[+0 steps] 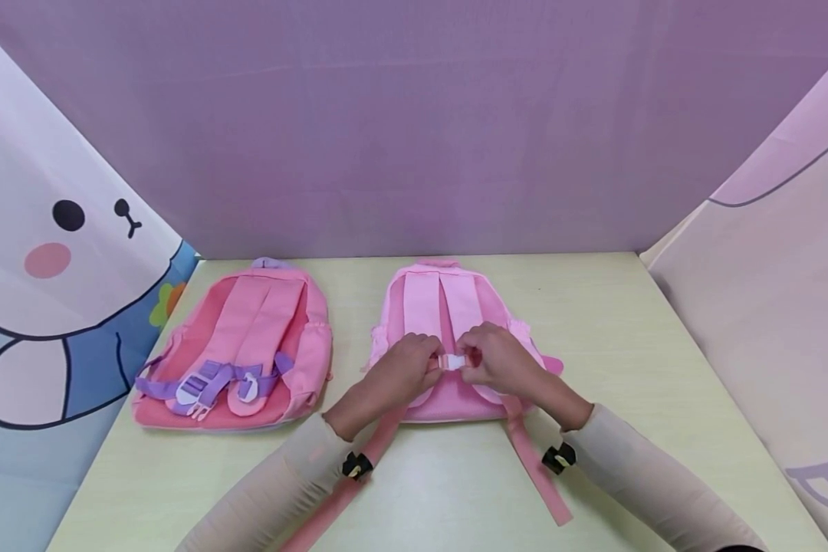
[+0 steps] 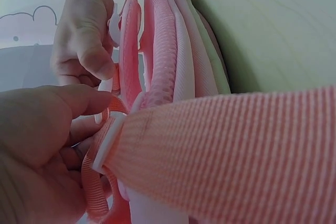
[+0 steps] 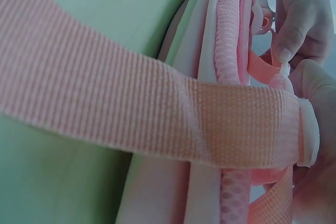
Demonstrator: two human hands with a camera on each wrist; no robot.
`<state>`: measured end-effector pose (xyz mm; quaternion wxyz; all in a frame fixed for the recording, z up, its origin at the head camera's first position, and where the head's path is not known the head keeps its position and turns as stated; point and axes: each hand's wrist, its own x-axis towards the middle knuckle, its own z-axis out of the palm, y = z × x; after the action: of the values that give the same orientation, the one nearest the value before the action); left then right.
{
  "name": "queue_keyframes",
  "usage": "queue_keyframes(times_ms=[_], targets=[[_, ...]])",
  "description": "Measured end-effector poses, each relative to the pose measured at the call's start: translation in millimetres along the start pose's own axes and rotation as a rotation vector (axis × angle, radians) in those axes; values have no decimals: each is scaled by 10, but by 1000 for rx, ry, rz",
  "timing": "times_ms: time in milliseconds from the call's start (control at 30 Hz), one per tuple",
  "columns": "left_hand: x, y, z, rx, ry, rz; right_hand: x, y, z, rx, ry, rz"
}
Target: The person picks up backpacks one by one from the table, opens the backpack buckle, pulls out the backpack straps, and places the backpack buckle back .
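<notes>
A light pink backpack lies with its shoulder straps facing up. Over its lower middle, a white side-release buckle joins coral webbing between the two hands. My left hand pinches the buckle's left end, thumb and fingers bent round it. At the other end, my right hand holds it between thumb and curled fingers. The left wrist view shows the coral webbing passing through a white slider close to the left palm. A similar coral strap crosses the right wrist view, partly hiding the right hand.
A second, coral-pink backpack with purple straps and buckles lies to the left on the pale table. Two loose coral strap tails hang towards the front, one of them at the right. A purple panel stands behind.
</notes>
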<state>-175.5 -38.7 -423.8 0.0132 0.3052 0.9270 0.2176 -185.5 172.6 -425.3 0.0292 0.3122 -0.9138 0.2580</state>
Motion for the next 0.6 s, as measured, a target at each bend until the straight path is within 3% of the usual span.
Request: queue_keyframes(times_ms=[600], targets=[[-16, 0, 4, -20, 15, 25, -3, 45, 25, -5, 37, -77]])
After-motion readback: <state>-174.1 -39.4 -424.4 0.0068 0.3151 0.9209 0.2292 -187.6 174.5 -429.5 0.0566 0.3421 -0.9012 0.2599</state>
